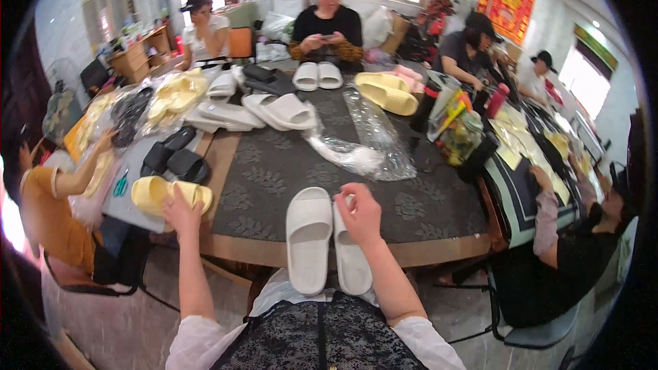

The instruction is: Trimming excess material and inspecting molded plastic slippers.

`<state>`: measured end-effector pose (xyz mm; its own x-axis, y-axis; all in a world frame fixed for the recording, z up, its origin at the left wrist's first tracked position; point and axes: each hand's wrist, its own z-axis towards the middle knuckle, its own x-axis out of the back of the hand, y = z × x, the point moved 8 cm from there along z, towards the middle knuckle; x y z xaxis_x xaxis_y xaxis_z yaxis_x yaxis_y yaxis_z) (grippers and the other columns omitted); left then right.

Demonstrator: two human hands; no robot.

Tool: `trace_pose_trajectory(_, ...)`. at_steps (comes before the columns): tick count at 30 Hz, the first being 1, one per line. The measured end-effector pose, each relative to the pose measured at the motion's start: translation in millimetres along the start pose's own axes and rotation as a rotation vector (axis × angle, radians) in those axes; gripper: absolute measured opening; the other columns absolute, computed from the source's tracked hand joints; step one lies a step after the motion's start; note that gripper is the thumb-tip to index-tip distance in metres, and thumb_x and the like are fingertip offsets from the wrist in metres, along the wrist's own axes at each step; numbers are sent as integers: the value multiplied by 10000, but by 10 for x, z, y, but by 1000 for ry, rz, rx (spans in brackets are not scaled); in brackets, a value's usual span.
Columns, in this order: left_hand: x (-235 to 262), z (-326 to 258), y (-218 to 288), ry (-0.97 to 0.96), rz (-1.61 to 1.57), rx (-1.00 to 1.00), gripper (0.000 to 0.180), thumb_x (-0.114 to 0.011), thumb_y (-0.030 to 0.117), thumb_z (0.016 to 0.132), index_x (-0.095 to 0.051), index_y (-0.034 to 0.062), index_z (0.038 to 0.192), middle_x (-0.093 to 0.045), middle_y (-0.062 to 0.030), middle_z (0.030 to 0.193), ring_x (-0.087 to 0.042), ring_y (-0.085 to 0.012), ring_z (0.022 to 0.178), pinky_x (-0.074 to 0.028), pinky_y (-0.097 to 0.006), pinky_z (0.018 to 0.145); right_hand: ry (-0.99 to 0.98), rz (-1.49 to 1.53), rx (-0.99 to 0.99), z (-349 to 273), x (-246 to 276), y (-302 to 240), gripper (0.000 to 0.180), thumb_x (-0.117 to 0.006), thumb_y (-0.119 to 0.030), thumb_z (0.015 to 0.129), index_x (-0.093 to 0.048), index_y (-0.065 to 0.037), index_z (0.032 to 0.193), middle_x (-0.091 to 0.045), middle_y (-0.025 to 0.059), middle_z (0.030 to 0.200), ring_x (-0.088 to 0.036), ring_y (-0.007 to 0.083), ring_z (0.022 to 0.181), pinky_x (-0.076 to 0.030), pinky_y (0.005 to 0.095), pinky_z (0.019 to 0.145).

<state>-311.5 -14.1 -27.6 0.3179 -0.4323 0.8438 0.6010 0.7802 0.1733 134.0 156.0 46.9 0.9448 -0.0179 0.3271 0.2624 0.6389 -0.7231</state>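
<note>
A pair of pale grey-white slide sandals stands side by side at the table's near edge, directly in front of me. The left slide shows whole; the right slide is partly covered by my right hand. That hand is over its strap with the fingers curled in a pinch, and whatever may be between them is hidden. To the left, my left hand grips a pair of yellow slide sandals at the table's left corner. Its fingertips are partly hidden among the yellow straps.
Black slides lie just beyond the yellow pair, near green scissors. Farther off are more grey slides, yellow slides and a crumpled clear plastic bag. Bottles stand at the right. Several people sit around the table.
</note>
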Motion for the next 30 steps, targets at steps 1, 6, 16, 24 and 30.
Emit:
trace_pose_trajectory(1, -12, -48, -17, -5, 5, -14, 910, -755, 428, 672, -361, 153, 1445, -440, -257, 1322, -431, -421, 1193, -324, -527, 1017, -98, -85, 21, -50, -26, -82, 174, -696, -235, 841, -626, -77, 868, -618, 62, 752, -564, 179, 551, -456, 311, 523)
trace_pose_trajectory(6, 192, -478, 312, -52, -52, -78, 897, -766, 378, 676, -366, 131, 1440, -453, -250, 1284, -451, -414, 1128, -333, -528, 993, -777, -570, -135, -736, -136, 126, 542, -565, -570, 846, -618, -50, 706, -652, 155, 685, -650, 343, 661, -526, 419, 620)
trace_pose_trajectory(16, 629, -1391, 1545, -234, -358, -413, 892, -766, 368, 678, -360, 118, 1432, -381, -260, 1350, -367, -457, 1230, -240, -575, 1072, -433, -672, -201, -719, -381, 485, 514, -601, -495, 841, -567, 18, 850, -656, 180, 722, -653, 368, 680, -521, 454, 618)
trace_pose_trajectory(24, 890, -1549, 1627, -261, -525, -601, 832, -786, 352, 641, -441, 90, 1352, -417, -210, 1279, -398, -408, 1213, -274, -583, 1052, -377, -803, -445, -681, 775, 1005, 284, -654, -316, 775, -622, -52, 877, -678, 167, 836, -658, 352, 822, -512, 482, 731)
trace_pose_trajectory(30, 1038, -1924, 2028, -385, -649, -909, 797, -800, 332, 638, -470, 133, 1335, -414, -178, 1291, -389, -397, 1244, -277, -568, 1072, -65, -1026, -656, -606, 2258, 1767, 290, -682, -292, 772, -634, -38, 904, -676, 197, 867, -652, 385, 844, -508, 491, 766)
